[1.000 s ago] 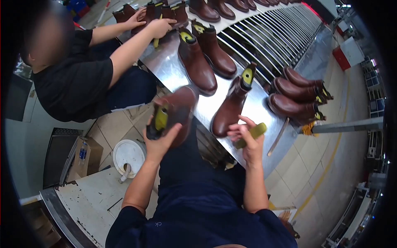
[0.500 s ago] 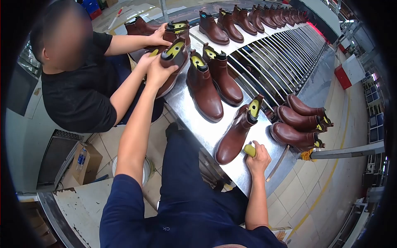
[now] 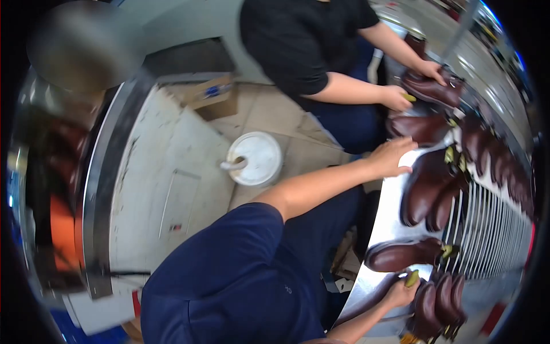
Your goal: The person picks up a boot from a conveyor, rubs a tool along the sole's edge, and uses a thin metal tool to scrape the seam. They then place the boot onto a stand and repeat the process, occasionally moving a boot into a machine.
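My left hand (image 3: 394, 159) is empty with its fingers stretched out, over the near edge of the metal table (image 3: 385, 213). Just beyond its fingertips is a dark brown ankle boot (image 3: 421, 127), toe toward me. My right hand (image 3: 401, 293) grips a small olive-yellow block (image 3: 412, 278), whose exact kind I cannot make out. Close above that hand, a single brown boot (image 3: 404, 254) stands on the table. A pair of brown boots (image 3: 427, 189) is between my two hands. More boots (image 3: 427, 304) sit together to the right of my right hand.
A co-worker's hand (image 3: 431, 71) holds a brown boot (image 3: 438, 89); their other hand (image 3: 396, 98) has a similar olive-yellow piece. Metal rollers (image 3: 492, 229) run behind the table beside a row of boots (image 3: 487, 152). A white bucket (image 3: 255, 159) and a cardboard box (image 3: 215, 100) are on the floor.
My left hand has let go of the boot it held near the co-worker. My view has swung to the left. The olive-yellow block is still in my right hand.
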The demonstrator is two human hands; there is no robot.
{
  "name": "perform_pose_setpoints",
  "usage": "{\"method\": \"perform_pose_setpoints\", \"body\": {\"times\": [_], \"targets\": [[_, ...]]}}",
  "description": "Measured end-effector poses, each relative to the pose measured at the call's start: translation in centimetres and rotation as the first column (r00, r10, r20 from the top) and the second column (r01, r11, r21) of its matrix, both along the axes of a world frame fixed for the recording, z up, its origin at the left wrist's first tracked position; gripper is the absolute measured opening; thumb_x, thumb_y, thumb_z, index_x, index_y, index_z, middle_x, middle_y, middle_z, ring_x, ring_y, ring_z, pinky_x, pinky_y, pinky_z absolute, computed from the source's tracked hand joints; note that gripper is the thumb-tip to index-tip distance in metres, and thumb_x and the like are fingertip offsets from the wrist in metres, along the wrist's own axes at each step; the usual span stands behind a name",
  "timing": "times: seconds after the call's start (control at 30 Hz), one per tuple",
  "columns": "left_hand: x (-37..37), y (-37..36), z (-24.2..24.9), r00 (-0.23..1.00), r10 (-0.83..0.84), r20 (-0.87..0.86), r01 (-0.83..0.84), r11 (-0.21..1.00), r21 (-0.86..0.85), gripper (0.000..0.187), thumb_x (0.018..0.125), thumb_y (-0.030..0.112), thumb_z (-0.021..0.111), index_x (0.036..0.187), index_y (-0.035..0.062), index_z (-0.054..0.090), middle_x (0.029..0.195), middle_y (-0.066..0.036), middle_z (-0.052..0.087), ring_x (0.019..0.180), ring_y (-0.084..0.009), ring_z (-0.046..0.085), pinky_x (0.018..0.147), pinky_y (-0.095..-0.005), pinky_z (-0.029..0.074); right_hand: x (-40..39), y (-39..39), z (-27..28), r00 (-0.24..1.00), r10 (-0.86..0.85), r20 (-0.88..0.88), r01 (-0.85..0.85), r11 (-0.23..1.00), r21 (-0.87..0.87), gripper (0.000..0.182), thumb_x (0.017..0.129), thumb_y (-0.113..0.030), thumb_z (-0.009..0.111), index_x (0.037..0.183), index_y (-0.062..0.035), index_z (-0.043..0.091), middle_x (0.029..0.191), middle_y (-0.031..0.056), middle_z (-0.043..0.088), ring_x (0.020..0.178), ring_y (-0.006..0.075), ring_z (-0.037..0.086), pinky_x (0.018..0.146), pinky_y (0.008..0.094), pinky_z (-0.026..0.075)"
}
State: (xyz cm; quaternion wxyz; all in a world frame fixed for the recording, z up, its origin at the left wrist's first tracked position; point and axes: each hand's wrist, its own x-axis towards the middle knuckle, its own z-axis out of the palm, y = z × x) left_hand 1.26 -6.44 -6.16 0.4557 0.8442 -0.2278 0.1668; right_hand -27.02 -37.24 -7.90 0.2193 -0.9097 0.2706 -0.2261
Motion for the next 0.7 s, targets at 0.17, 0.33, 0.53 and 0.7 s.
{"method": "perform_pose_setpoints", "body": {"times": [0.17,0.33,0.53,0.7], "targets": [[-13.7,15.8,7.3,0.933,0.339,0.123,-0.336,0.941,-0.043,0.031,0.087,0.026,0.082,0.109,0.005,0.078,0.108,-0.015,0.078,0.101,-0.0343,0.074,0.089,-0.0409,0.059,3.4,-3.4,-2.6,0.999,0.035,0.014,-0.03,0.965,-0.259,0.042,0.082,-0.006,0.063,0.121,-0.0142,0.076,0.107,0.0127,0.079,0.091,0.0378,0.074,0.081,0.0453,0.057],[-28.0,32.5,21.3,0.268,0.638,0.722,-0.954,0.28,0.106,0.015,0.086,0.019,0.083,0.097,0.0098,0.077,0.096,-0.008,0.077,0.089,-0.0273,0.074,0.081,-0.0369,0.057,2.0,-4.2,-3.2,0.96,0.215,0.182,-0.18,0.965,-0.189,0.04,0.082,-0.005,0.066,0.121,-0.0098,0.075,0.108,0.0121,0.079,0.094,0.0343,0.075,0.084,0.0408,0.058],[-44.0,45.6,29.1,-0.543,0.747,0.384,-0.582,-0.664,0.469,0.097,0.084,0.088,0.055,0.16,0.0291,0.045,0.175,-0.016,0.02,0.157,-0.0518,0.016,0.113,-0.0834,0.02,1.0,-4.6,-2.8,0.922,0.27,0.277,-0.243,0.961,-0.129,0.036,0.086,-0.005,0.069,0.121,-0.0114,0.075,0.113,0.0108,0.078,0.097,0.0334,0.075,0.085,0.041,0.058],[-43.9,48.0,31.0,-0.586,0.793,0.165,-0.586,-0.555,0.59,0.097,0.083,0.088,0.057,0.16,0.0301,0.046,0.175,-0.013,0.022,0.156,-0.0501,0.02,0.112,-0.0822,0.025,0.6,-2.7,-0.9,0.945,0.184,0.27,-0.207,0.977,0.058,0.036,0.086,-0.007,0.068,0.121,-0.0113,0.075,0.112,0.0116,0.078,0.095,0.0349,0.074,0.084,0.0426,0.057]]}}
